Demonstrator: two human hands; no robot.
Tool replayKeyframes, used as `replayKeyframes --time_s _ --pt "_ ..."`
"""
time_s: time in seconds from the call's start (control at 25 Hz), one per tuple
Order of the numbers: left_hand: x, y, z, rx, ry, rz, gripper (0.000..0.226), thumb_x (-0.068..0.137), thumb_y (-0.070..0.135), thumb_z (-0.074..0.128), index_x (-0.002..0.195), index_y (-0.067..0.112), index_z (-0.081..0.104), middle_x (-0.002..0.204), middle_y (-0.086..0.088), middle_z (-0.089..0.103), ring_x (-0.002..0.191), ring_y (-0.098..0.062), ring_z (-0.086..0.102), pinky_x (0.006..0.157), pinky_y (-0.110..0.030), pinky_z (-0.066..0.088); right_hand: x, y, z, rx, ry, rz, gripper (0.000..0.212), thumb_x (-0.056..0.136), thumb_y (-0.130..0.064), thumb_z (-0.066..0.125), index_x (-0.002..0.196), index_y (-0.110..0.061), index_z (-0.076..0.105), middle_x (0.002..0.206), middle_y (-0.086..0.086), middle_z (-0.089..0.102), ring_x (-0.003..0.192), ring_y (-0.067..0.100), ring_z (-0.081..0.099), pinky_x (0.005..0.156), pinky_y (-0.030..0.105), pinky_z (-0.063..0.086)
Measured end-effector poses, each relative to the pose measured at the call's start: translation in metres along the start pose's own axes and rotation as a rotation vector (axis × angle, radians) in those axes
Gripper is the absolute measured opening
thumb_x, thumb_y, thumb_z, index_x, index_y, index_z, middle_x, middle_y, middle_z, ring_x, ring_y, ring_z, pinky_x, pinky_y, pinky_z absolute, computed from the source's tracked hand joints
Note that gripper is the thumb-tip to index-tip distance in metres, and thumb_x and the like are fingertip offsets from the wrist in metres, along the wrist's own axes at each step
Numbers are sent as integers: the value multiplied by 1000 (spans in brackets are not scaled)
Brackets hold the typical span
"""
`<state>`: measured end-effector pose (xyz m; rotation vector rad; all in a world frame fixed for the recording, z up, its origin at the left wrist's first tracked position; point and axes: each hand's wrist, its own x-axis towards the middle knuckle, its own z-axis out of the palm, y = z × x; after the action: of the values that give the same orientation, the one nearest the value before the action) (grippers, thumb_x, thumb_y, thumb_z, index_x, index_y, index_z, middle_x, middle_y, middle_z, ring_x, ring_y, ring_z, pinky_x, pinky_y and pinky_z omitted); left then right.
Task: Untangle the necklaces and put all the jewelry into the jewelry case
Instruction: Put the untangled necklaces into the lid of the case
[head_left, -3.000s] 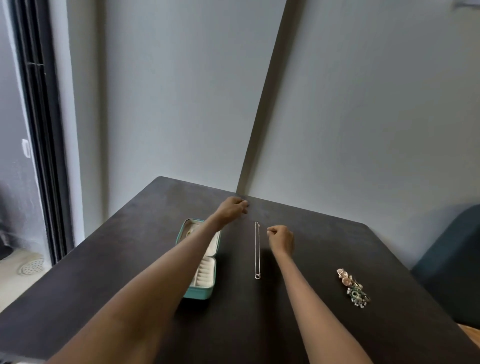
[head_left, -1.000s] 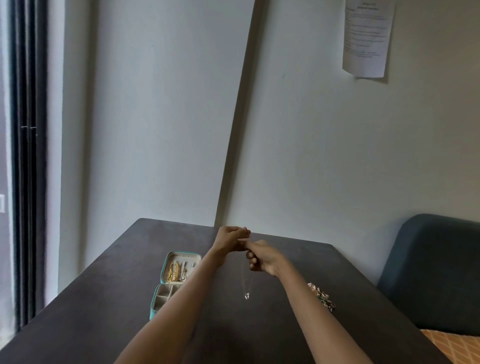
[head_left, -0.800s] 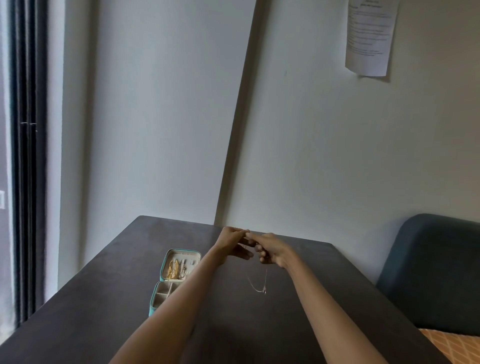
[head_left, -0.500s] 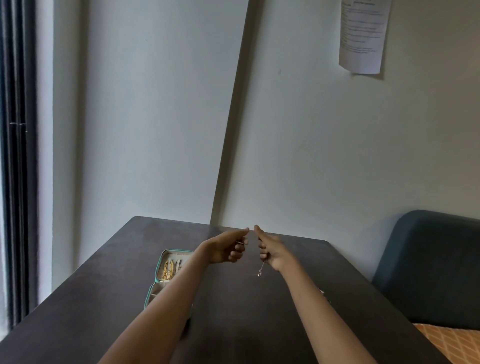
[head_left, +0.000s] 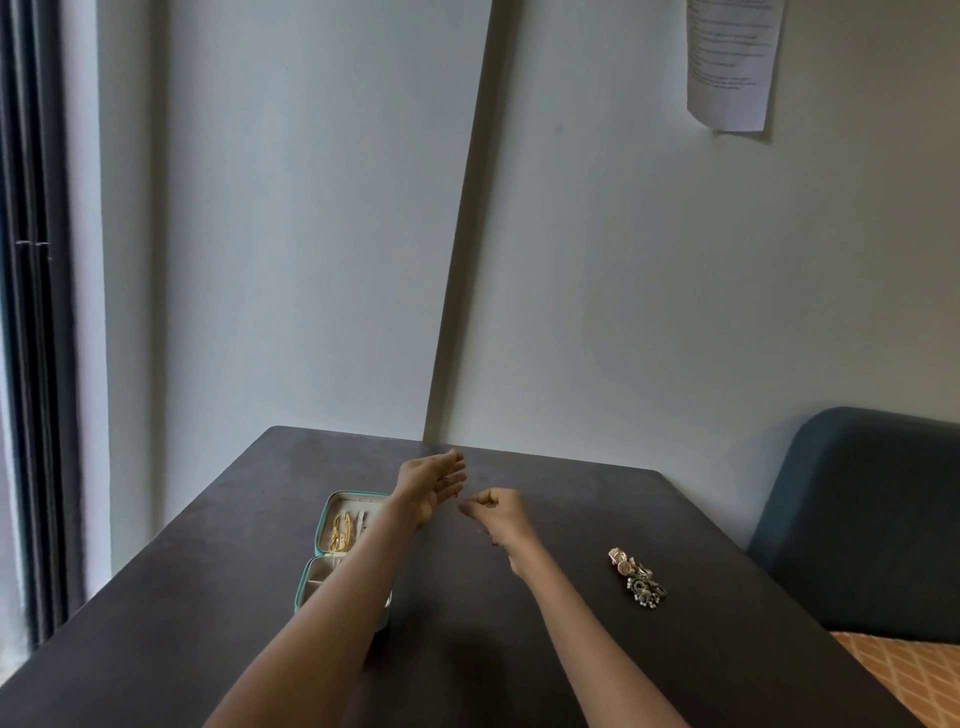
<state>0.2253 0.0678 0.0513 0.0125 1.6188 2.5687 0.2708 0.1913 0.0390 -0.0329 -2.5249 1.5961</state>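
The right hand (head_left: 496, 514) was curled, apparently pinching a thin chain too fine to see; the left hand (head_left: 434, 486) lay flat, fingers apart. Next, probably, lowering it into the open teal zip-up jewelry case (head_left: 332, 561).

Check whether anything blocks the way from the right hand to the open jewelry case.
The left forearm does: it stretches over the near half of the jewelry case, and the left hand hovers beside its lid, between the case and the right hand. The lid half with the gold pieces stays uncovered. The table between them is otherwise bare.
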Motion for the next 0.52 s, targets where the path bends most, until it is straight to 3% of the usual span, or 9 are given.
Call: replayKeyframes --time_s 0.08,0.16,0.32,0.52 --pt "-3 -4 4 214 35 -11 20 92 9 58 101 -7 64 87 -17 65 72 -23 64 61 -28 57 1 -4 4 11 -3 -4 19 85 -29 67 70 -18 62 56 -6 52 50 8 43 44 19 32" --pt "-8 -4 11 268 17 -97 18 94 6 50 96 -7 62 83 -19 64 65 -25 63 52 -30 57 0 -11 3 167 1 60 26 88 -29 65 67 -15 59 54 -2 47 45 8 37 40 19 28" --pt "-13 5 19 353 -132 -264 26 94 4 33 89 -3 57 72 -14 58 61 -22 56 56 -29 50 -2 -13 -11 231 9 122 35 87 -37 64 63 -16 49 53 -2 42 40 7 34 38 18 26" --pt "-16 5 22 611 -290 -438 31 98 19 33 74 8 49 60 -4 41 51 -14 36 49 -23 34 3 2 -15 313 63 189 26 87 -33 65 77 -13 52 54 -2 44 41 7 35 38 19 27"
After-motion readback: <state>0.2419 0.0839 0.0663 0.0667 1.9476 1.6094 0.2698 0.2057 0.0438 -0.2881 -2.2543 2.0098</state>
